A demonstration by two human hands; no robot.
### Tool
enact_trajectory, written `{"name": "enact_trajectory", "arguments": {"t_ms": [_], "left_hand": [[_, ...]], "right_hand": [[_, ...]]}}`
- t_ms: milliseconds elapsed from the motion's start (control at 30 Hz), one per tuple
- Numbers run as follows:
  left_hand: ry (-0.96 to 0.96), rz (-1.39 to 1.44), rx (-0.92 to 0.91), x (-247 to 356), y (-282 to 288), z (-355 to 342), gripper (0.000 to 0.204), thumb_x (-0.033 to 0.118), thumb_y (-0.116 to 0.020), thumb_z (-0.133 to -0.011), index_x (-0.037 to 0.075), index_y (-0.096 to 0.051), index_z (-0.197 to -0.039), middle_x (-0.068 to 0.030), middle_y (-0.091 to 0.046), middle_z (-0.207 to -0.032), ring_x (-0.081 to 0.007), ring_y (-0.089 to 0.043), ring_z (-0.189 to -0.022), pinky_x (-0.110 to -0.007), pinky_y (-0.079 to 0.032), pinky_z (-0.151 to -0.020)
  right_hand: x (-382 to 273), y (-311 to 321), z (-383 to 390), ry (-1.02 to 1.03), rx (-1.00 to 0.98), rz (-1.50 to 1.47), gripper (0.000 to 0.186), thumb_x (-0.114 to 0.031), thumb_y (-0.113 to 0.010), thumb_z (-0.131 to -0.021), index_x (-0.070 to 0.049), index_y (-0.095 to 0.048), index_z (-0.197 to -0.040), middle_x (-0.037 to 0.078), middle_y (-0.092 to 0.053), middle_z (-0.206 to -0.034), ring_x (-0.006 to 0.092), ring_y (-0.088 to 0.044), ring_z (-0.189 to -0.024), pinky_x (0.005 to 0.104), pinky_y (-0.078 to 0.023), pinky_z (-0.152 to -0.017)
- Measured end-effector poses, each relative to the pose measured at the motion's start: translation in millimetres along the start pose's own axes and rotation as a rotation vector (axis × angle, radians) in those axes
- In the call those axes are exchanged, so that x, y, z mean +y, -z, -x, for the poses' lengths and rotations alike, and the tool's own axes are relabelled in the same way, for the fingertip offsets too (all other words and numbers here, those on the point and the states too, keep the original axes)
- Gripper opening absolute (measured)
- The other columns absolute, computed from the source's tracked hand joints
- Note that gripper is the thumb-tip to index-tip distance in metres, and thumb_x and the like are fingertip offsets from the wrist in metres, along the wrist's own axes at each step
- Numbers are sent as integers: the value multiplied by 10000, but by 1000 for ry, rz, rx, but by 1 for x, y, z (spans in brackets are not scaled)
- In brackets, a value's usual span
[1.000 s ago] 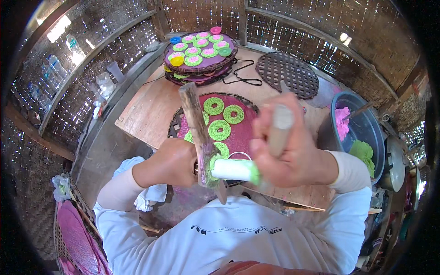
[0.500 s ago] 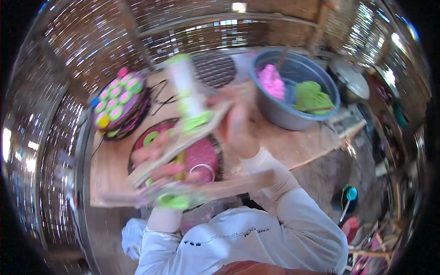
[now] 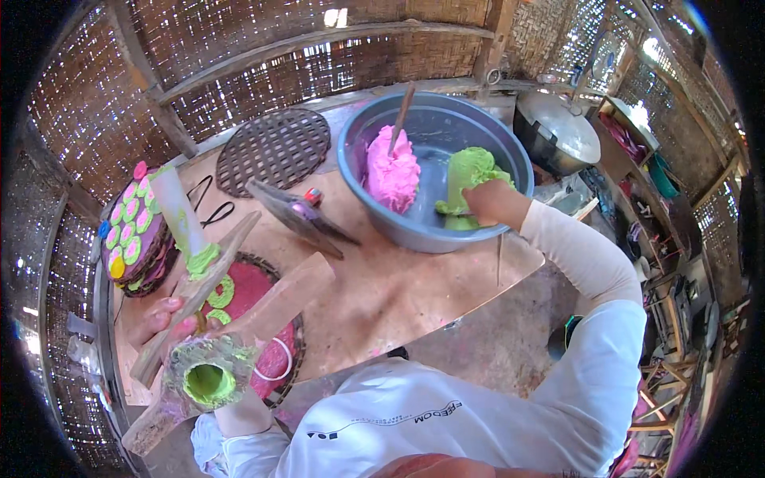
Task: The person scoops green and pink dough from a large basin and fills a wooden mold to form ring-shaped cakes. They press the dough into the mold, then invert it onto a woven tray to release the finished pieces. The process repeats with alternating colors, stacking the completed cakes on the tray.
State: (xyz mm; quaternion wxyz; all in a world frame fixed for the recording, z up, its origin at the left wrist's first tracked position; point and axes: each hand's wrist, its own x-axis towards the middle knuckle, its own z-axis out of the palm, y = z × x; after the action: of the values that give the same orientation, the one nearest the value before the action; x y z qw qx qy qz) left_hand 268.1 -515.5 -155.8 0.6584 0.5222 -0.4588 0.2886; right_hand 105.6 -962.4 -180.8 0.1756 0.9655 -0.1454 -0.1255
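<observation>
My left hand (image 3: 162,316), partly hidden, is wrapped round a wooden dough press (image 3: 209,350) at the lower left. Its tube (image 3: 177,209) points up and away, with green dough round the base; the round opening facing me is lined with green. Beneath it, a round pink mat (image 3: 259,295) carries green dough rings (image 3: 221,291) and a white hoop (image 3: 275,358). Inside the blue basin, my right hand (image 3: 496,203) is closed beside the green dough (image 3: 472,177), apparently on a thin spatula-like tool (image 3: 453,210) whose handle is hidden.
Pink dough (image 3: 392,169) with a stick (image 3: 402,119) upright in it shares the blue basin (image 3: 434,241). A wooden plunger-like piece (image 3: 299,219) and a woven disc (image 3: 275,151) lie on the table (image 3: 382,295). Decorated round pieces (image 3: 135,231) are stacked far left; a lidded pot (image 3: 558,131) stands right.
My right hand has left the press and reached into the basin by the green dough. My left hand has carried the press leftward. The plunger-like piece now lies on the table; the view has shifted right.
</observation>
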Motion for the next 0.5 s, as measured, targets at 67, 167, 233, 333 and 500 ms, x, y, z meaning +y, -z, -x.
{"name": "enact_trajectory", "arguments": {"t_ms": [67, 167, 233, 333, 500], "left_hand": [[-57, -203, 81, -4, -32, 0, 287, 60, -601, -765, -16, -444, -994, -198, -487, -1023, -295, -580, -801, -390, -520, -712], [-87, -409, 144, -12, -67, 3, 279, 85, -611, -766, -10, -447, -971, -181, -493, -990, -286, -577, -792, -381, -519, -691], [-97, -493, 154, -19, -83, 3, 276, 101, -618, -766, -6, -449, -955, -170, -497, -969, -280, -574, -786, -375, -519, -677], [-117, -603, 161, -27, -95, 1, 273, 126, -629, -766, 0, -453, -932, -154, -502, -936, -270, -571, -776, -367, -518, -657], [-253, -731, 160, -40, -100, -8, 276, 167, -646, -767, 10, -458, -894, -127, -512, -881, -254, -566, -761, -352, -517, -622]], "right_hand": [[9, -4, -14, 152, 51, 92, 98, -157, -603, -655, -63, -607, -629, 107, -644, -721, 263, -640, -680, 369, -471, -513], [22, -3, -33, 325, 166, 364, 106, -130, -563, -689, -75, -632, -630, 77, -652, -738, 233, -633, -686, 345, -421, -476], [21, 0, -52, 303, -30, 335, 143, -224, -591, -695, -97, -643, -654, 73, -632, -672, 239, -631, -655, 362, -433, -476], [39, 8, -64, 199, -76, 312, 161, -287, -622, -692, -128, -645, -672, 48, -624, -644, 230, -630, -646, 365, -431, -491], [71, 22, -79, 242, 77, 252, 94, -172, -579, -703, -153, -662, -664, 45, -649, -684, 212, -633, -673, 359, -418, -522]]}}
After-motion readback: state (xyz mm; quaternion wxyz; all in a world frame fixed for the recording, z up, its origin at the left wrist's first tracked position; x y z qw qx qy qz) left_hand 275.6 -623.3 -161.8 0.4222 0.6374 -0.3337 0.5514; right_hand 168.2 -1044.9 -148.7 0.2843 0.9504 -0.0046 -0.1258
